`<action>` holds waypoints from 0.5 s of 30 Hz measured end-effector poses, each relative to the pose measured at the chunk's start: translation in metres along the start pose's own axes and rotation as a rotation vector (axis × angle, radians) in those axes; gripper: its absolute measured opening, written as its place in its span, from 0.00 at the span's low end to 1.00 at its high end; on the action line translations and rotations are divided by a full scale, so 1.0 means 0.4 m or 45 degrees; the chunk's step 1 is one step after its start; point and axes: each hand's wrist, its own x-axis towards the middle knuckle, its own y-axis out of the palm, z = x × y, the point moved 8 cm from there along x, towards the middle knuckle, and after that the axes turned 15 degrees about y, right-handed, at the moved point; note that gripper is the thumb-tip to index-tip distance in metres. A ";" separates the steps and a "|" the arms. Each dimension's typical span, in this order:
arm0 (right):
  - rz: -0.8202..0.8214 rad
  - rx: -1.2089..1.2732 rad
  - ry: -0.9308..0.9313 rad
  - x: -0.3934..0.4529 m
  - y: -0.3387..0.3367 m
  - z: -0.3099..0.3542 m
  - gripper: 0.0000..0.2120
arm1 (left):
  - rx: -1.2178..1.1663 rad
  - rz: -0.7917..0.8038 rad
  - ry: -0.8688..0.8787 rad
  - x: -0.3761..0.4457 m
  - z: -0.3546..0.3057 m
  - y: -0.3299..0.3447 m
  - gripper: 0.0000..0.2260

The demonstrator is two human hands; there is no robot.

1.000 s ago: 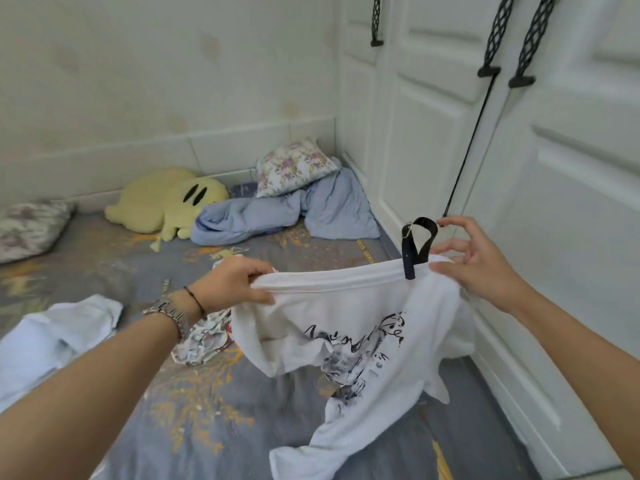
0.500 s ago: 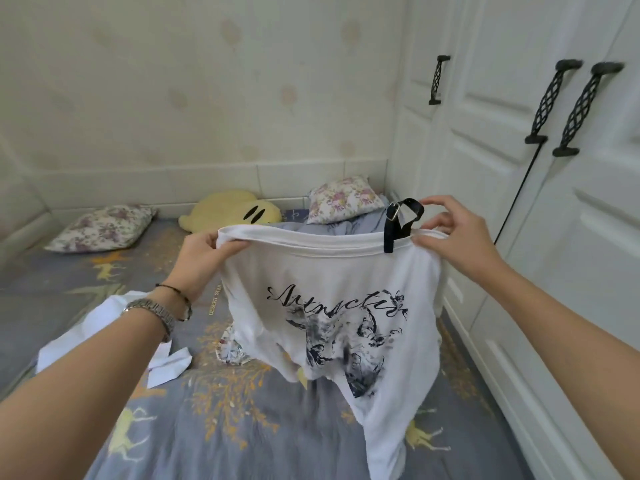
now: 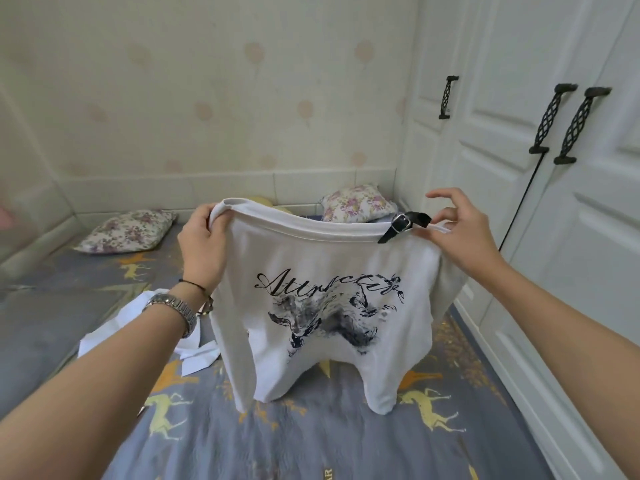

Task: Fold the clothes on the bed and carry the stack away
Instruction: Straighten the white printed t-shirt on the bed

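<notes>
The white T-shirt now hangs spread in the air above the middle of the bed, with its printed side toward the camera and its lower edges just over the sheet. Half a second ago it was still twisted and hung to one side; now the top band is pulled almost straight between the two hands, so the shirt has opened flat. The left hand holds the left end of the band with its grip clenched around the cloth. The right hand pinches the right end between thumb and fingers, beside a black buckle strap that sits over the band.

I judge that the shirt is ready to be laid down and folded. The strap may disturb the fold. Another white garment lies unfolded toward the left edge of the bed, two floral pillows rest at the far edge, and the wardrobe stands along the right side.
</notes>
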 end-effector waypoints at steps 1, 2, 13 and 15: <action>0.013 0.041 0.006 -0.021 0.001 0.011 0.24 | -0.021 -0.005 0.000 -0.007 -0.004 -0.024 0.02; 0.033 0.080 0.013 -0.042 0.003 0.020 0.24 | -0.038 -0.006 -0.002 -0.016 -0.005 -0.050 0.02; 0.218 0.172 0.143 -0.261 0.006 0.073 0.26 | -0.134 0.132 0.046 -0.113 -0.002 -0.263 0.05; 0.254 0.165 0.151 -0.279 0.008 0.079 0.26 | -0.133 0.170 0.063 -0.120 0.002 -0.289 0.06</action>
